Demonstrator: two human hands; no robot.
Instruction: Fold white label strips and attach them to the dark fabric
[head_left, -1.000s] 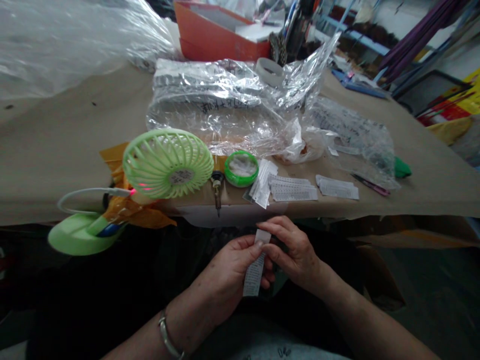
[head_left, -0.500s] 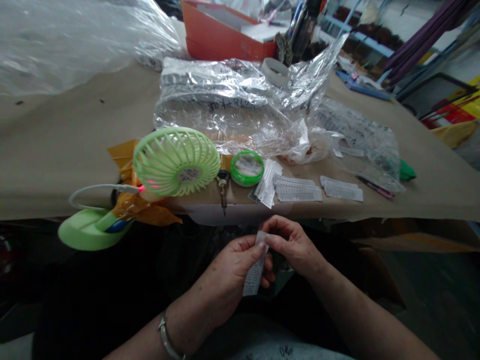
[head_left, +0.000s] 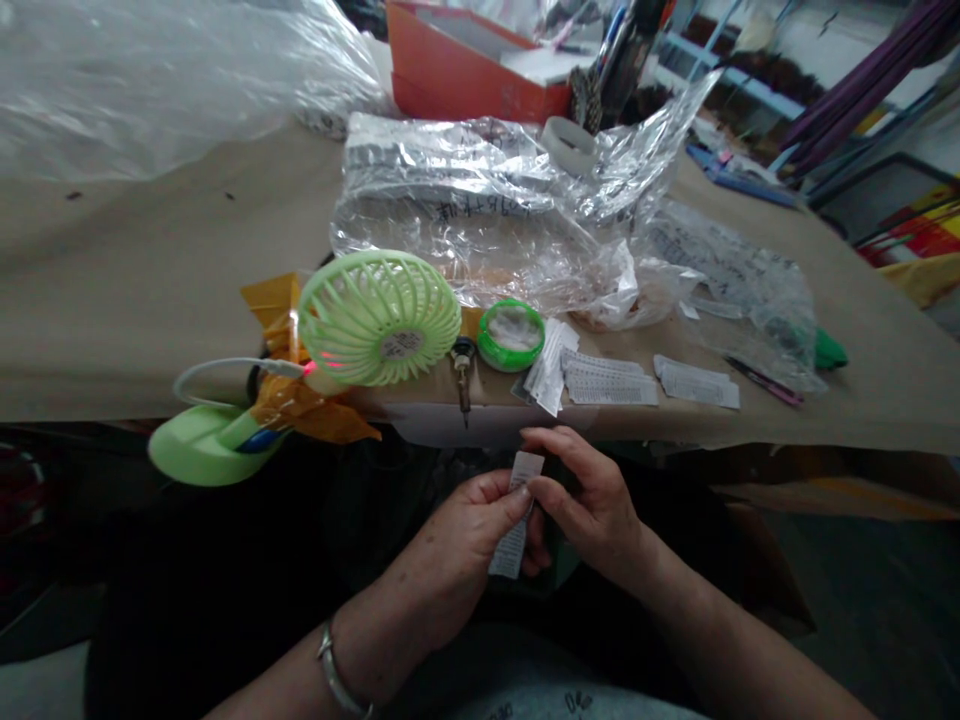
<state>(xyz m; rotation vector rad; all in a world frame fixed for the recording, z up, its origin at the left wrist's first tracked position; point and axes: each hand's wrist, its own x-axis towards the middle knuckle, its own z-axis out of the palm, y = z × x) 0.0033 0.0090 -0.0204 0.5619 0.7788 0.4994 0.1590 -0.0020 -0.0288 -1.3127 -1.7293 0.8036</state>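
Note:
A narrow white printed label strip (head_left: 509,548) is held upright over my lap, just in front of the table edge. My left hand (head_left: 480,530) grips it, thumb pressed flat on its face and fingers behind. Beside it, my right hand (head_left: 589,495) has its thumb tip at the label's right edge, while the forefinger is lifted away from the thumb. Above the hands, on the table edge, are a fanned stack of printed labels (head_left: 609,380), another small stack (head_left: 697,382) and a loose pile of white strips (head_left: 553,365).
A green round container (head_left: 511,335) stands beside a small pointed screwdriver-like tool (head_left: 463,385). Left of these is a light green fan (head_left: 379,320) fixed with brown tape. Crumpled clear plastic bags (head_left: 465,215), a tape roll (head_left: 568,147) and an orange box (head_left: 480,75) lie behind.
My right forefinger has lifted away from the label's top end, which now shows more fully. The whole scene has shifted slightly right as the head turned.

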